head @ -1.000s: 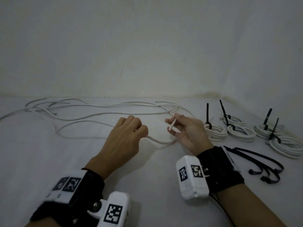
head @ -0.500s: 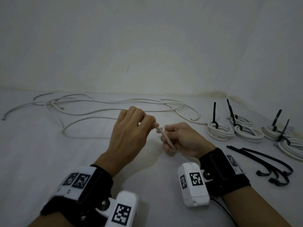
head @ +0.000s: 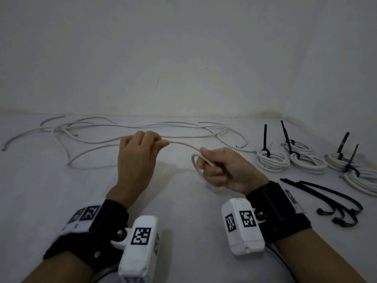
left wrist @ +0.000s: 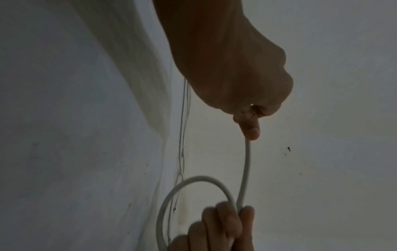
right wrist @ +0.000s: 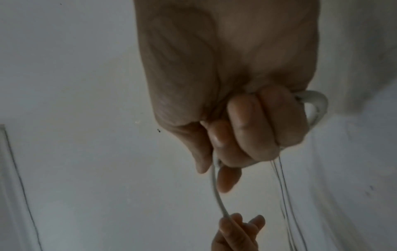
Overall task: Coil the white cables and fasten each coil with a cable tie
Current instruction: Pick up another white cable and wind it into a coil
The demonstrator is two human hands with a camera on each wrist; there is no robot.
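The left hand (head: 138, 158) pinches the white cable (head: 183, 145) above the tabletop (head: 183, 217). The right hand (head: 226, 170) grasps a small loop (head: 194, 163) of it. Loose cables (head: 122, 127) lie far left, tied coils (head: 273, 163) and black ties (head: 326, 198) right.

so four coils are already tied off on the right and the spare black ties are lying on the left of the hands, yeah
Not quite. Four tied coils do lie on the right, but the spare black cable ties lie on the right too, beside the right hand, nearer than the coils; the head view shows it.
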